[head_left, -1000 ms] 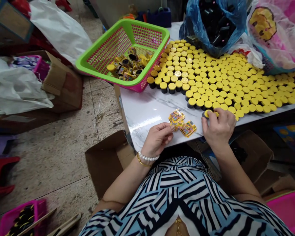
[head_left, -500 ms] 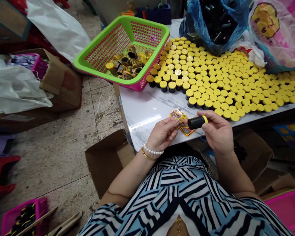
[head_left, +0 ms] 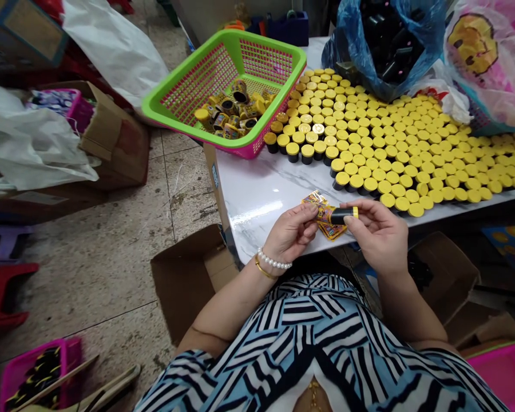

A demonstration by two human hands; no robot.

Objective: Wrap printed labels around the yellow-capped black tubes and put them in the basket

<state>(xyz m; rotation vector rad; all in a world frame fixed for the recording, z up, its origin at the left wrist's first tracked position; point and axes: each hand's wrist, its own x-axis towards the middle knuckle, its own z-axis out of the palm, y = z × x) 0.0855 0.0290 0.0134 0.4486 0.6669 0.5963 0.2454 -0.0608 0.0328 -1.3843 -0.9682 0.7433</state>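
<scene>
Between the finger and thumb of my left hand is the edge of a colourful yellow printed sleeve label. My right hand grips a small black container with a yellow lid, lying on its side in the air. The container's black end meets the label's right side; how far it is inside cannot be told. Below my hands more printed labels rest on the marble-patterned table. Many upright black containers with yellow lids stand packed together beyond my right hand.
A green and pink basket holds several labelled containers at the table's left. A blue plastic bag of black pieces and a pink printed bag stand behind. Cardboard boxes sit below the table edge.
My right hand has turned the container level and brought its black end against the label in my left hand. The whole view has shifted slightly.
</scene>
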